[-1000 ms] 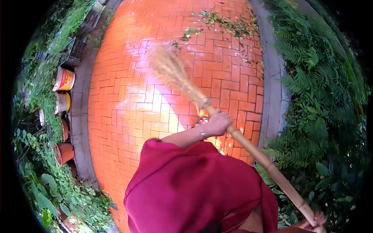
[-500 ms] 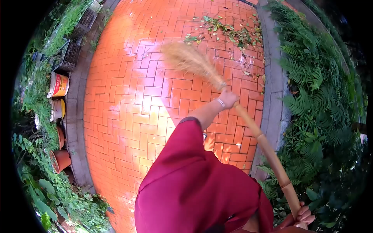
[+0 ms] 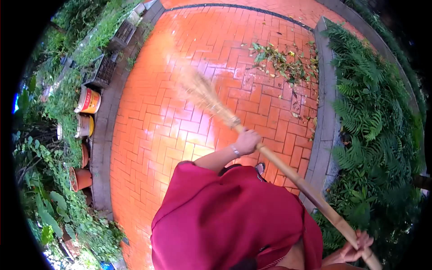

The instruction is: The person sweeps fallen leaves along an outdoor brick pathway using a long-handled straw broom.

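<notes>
A long bamboo-handled broom (image 3: pixel 306 186) runs diagonally across the view. Its straw head (image 3: pixel 204 96) is blurred at the tips and lies over the brick path. My left hand (image 3: pixel 247 141), with a band on the wrist, is wrapped round the handle just below the straw binding. Near the handle's other end, at the lower right, my right hand (image 3: pixel 357 247) grips the pole. Scattered leaves (image 3: pixel 285 63) lie on the bricks, up and to the right of the straw, apart from it.
Stone kerbs (image 3: pixel 325 108) border the red brick path (image 3: pixel 148 112). Ferns (image 3: pixel 369 103) grow on the right. Along the left stand black crates (image 3: pixel 104 71), labelled buckets (image 3: pixel 89 100) and a terracotta pot (image 3: pixel 81 178). A shoe (image 3: pixel 260 168) shows beside my maroon top.
Since half a second ago, the straw head and my left hand have swung left and lower in the view. The view has shifted, showing more path ahead. Both hands keep their hold.
</notes>
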Motion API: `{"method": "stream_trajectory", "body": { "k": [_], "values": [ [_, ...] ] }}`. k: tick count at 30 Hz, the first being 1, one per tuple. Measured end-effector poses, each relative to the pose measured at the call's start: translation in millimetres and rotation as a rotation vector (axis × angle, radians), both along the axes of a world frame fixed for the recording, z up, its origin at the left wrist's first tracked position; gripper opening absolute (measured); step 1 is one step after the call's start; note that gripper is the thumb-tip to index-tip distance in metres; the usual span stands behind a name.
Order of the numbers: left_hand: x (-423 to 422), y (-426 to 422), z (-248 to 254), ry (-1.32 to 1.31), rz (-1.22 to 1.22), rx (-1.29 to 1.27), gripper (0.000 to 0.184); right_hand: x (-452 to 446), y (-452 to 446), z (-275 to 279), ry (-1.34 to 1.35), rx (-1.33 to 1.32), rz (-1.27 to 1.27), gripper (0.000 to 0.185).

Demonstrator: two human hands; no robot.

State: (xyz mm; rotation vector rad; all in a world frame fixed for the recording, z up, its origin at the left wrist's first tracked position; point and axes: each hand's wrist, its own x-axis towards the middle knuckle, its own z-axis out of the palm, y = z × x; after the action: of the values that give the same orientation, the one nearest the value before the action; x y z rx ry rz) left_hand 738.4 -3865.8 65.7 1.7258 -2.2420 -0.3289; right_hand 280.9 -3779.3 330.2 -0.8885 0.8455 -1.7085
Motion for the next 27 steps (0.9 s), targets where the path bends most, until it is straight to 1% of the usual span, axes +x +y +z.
{"method": "stream_trajectory", "body": {
  "k": [1, 2, 3, 4, 5, 7, 8, 10, 12, 13, 14, 15, 16, 17, 18, 19, 20, 21, 22, 23, 25, 26, 27],
  "values": [
    [22.0, 10.4, -9.3, -0.022, 0.046, 0.071, 0.010, 23.5, -28.7, -15.1, -0.048, -0.016, 0.120, 0.034],
    [44.6, 20.9, -24.1, -0.110, 0.088, 0.138, 0.010, 42.9, -50.1, -28.7, -0.070, -0.002, 0.233, 0.032],
    [62.4, 30.5, -25.1, -0.120, 0.185, 0.227, 0.008, 65.5, -69.4, -38.9, -0.049, 0.056, 0.279, 0.031],
    [81.2, 38.6, -30.4, -0.176, 0.248, 0.324, 0.009, 93.5, -87.4, -42.5, -0.108, 0.098, 0.342, 0.031],
    [101.7, 44.3, -45.1, -0.187, 0.288, 0.449, 0.012, 113.2, -102.8, -50.4, -0.060, 0.114, 0.405, 0.036],
    [128.4, 44.6, -49.9, -0.221, 0.374, 0.515, 0.014, 153.9, -130.8, -56.5, -0.071, 0.148, 0.474, 0.034],
    [139.0, 37.4, -51.5, -0.198, 0.384, 0.594, 0.015, 166.4, -144.4, -60.0, -0.059, 0.160, 0.506, 0.034],
    [148.6, 5.5, -55.0, -0.221, 0.338, 0.682, 0.016, 183.3, -169.6, -59.6, -0.031, 0.173, 0.470, 0.033],
    [146.8, -50.0, -61.9, -0.143, 0.204, 0.749, 0.016, 190.6, -187.3, -51.7, -0.017, 0.210, 0.379, 0.032],
    [140.4, -75.9, -66.6, -0.111, 0.157, 0.569, 0.014, 189.2, -193.1, -46.4, 0.007, 0.173, 0.243, 0.030],
    [129.9, -102.5, -72.7, -0.070, 0.105, 0.396, 0.012, 186.0, -194.0, -34.3, 0.021, 0.191, 0.122, 0.031],
    [119.9, -135.6, -79.8, -0.022, -0.004, 0.384, 0.012, 179.7, -190.4, -21.0, 0.064, 0.183, 0.050, 0.033],
    [110.0, -167.7, -78.1, 0.019, -0.116, 0.375, 0.012, 181.2, -193.4, -2.7, 0.104, 0.082, 0.160, 0.029],
    [99.0, -200.4, -72.2, 0.017, -0.182, 0.350, 0.013, 186.0, -182.0, 21.1, 0.169, 0.116, -0.086, 0.020],
    [88.5, -236.9, -57.0, 0.017, -0.252, 0.325, 0.013, 191.3, -178.4, 31.6, 0.144, 0.050, -0.070, 0.020],
    [78.2, -272.4, -57.5, 0.030, -0.284, 0.281, 0.014, 176.5, -191.8, 36.2, 0.398, -0.196, 0.199, 0.020],
    [70.8, -304.0, -56.5, 0.043, -0.315, 0.236, 0.016, 209.8, -189.7, 46.5, 0.344, -0.122, -0.007, 0.022],
    [69.5, -331.8, -51.0, 0.153, -0.334, 0.100, 0.016, 243.6, -187.7, 57.2, 0.285, -0.044, -0.210, 0.023],
    [71.4, -352.2, -41.8, 0.260, -0.346, -0.040, 0.016, 250.1, -188.1, 63.6, 0.286, -0.053, -0.230, 0.023],
    [74.8, -359.9, -28.4, 0.257, -0.368, -0.048, 0.016, 253.9, -187.2, 68.0, 0.284, -0.115, -0.234, 0.023],
    [80.9, -367.1, 9.3, 0.225, -0.427, 0.029, 0.017, 246.4, -169.8, 77.5, 0.263, -0.205, -0.272, 0.025],
    [83.3, -364.6, 25.8, 0.218, -0.450, 0.020, 0.017, 238.7, -154.0, 82.8, 0.224, -0.212, -0.326, 0.024],
    [84.7, -352.7, 39.6, 0.189, -0.509, 0.066, 0.015, 212.3, -120.1, 78.8, 0.128, -0.224, -0.427, 0.024]
  ]
}}
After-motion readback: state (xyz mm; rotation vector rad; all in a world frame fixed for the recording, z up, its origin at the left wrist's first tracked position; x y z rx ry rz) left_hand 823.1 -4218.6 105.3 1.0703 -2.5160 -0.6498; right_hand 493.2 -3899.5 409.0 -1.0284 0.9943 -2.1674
